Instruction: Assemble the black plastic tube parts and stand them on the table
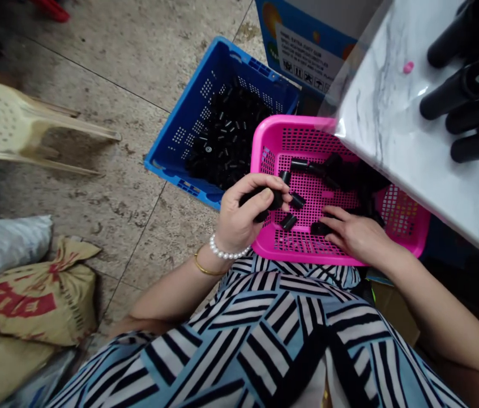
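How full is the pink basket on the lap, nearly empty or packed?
Nearly empty: the pink basket shows mostly bare mesh floor, with scattered black caps.

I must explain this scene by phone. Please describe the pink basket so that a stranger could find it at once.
Start at the marble-patterned table on the right; the pink basket sits on the person's lap, partly under its edge. The left hand and right hand reach into it. Unlike the blue crate behind, full of black caps, it holds few.

Black caps: short, cylindrical, several bunched in the left grip. Others lie loose, mostly on their sides, in the pink basket (perforated plastic, resting on the lap).
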### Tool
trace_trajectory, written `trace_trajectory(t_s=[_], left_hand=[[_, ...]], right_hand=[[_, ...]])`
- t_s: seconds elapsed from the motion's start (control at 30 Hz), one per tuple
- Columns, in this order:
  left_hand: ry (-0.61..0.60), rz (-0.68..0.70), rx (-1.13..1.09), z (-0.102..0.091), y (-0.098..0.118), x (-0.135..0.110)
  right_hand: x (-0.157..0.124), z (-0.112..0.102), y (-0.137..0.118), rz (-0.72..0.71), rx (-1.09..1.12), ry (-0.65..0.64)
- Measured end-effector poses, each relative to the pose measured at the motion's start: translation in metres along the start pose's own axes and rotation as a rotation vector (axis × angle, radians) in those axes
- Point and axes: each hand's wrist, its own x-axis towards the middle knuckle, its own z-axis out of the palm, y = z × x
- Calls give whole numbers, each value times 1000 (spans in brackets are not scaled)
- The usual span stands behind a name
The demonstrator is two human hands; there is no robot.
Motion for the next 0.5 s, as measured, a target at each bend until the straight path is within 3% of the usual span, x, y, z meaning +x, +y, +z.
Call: trace_trajectory(t_s=[0.3,0.43,0.5], left_hand=[[-8,-49,-96,-1,1,0],[-17,-19,-49,-3,4,-3],[-62,24,106,0,9,-3]], right_hand=[[-1,-1,19,73,136,73],[-8,0,12,79,444,184],[-13,0,9,126,580,254]])
